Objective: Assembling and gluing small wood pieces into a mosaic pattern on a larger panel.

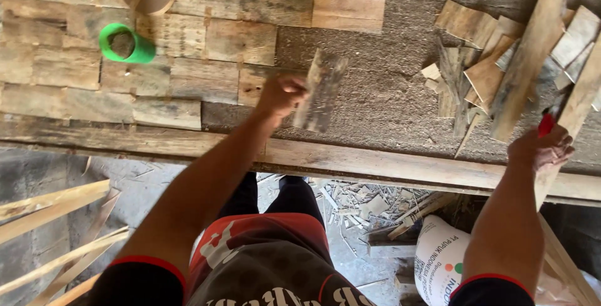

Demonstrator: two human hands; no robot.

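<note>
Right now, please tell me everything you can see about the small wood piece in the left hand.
The wood piece is a short, flat offcut of grey-brown weathered wood with rough, uneven ends. It looks slightly blurred. The left hand grips it at its left edge and holds it tilted, its top leaning right, above the dusty bare part of the workbench, just right of the fitted wooden planks. Whether its lower end touches the bench cannot be told.

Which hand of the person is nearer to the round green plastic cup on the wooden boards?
Left. The left hand, gripping a weathered wooden piece, is right of the round green plastic cup. The right hand is far right, beside the pile of wooden offcuts.
</note>
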